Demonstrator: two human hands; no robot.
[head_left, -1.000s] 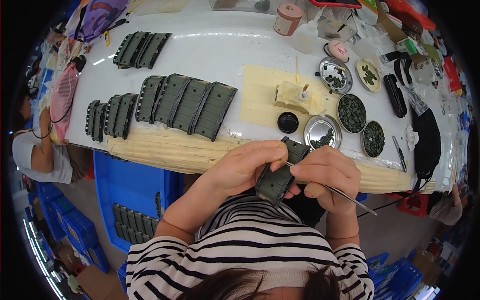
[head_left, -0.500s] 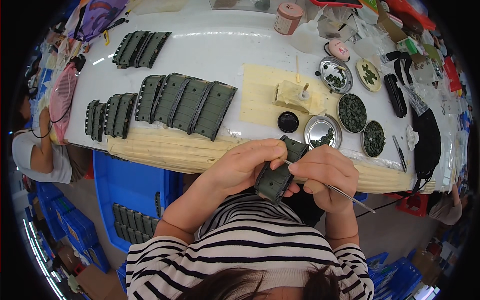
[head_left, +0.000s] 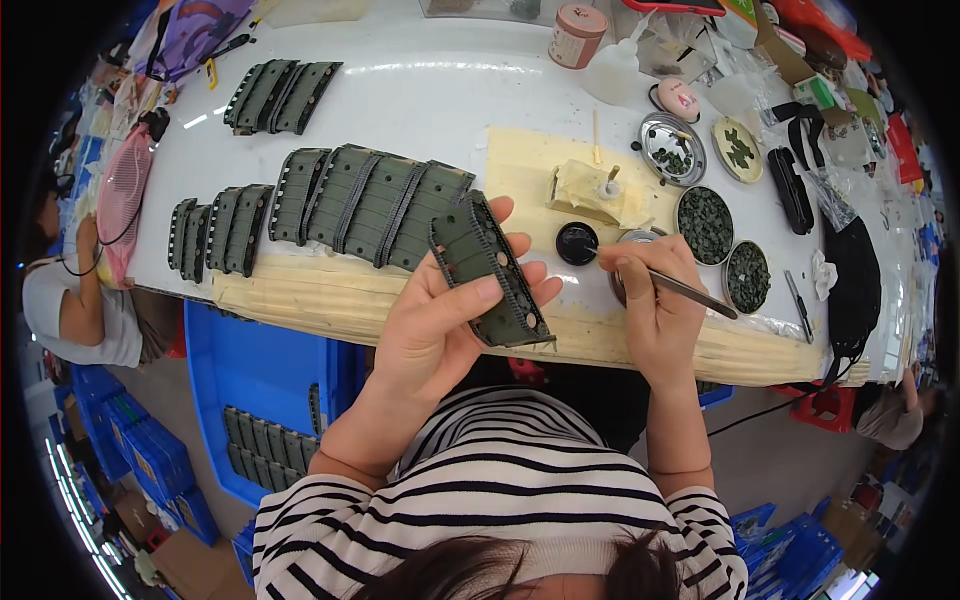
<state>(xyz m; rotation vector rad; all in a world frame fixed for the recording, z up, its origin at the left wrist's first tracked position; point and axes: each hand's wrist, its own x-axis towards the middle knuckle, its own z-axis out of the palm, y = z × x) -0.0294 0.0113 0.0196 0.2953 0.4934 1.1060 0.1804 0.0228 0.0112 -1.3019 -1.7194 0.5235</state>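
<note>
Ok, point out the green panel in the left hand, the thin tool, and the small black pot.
green panel (head_left: 487, 268), head view, middle face.
thin tool (head_left: 690, 294), head view, shaft.
small black pot (head_left: 575, 242), head view, top.

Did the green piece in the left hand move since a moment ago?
Yes. The green piece was low, below the near table edge by the striped shirt. Now the left hand has lifted it up over that edge.

Pink round tub (head_left: 579, 33) with label at table's far edge; green and orange cartons (head_left: 812, 60) stacked at far right corner
</note>
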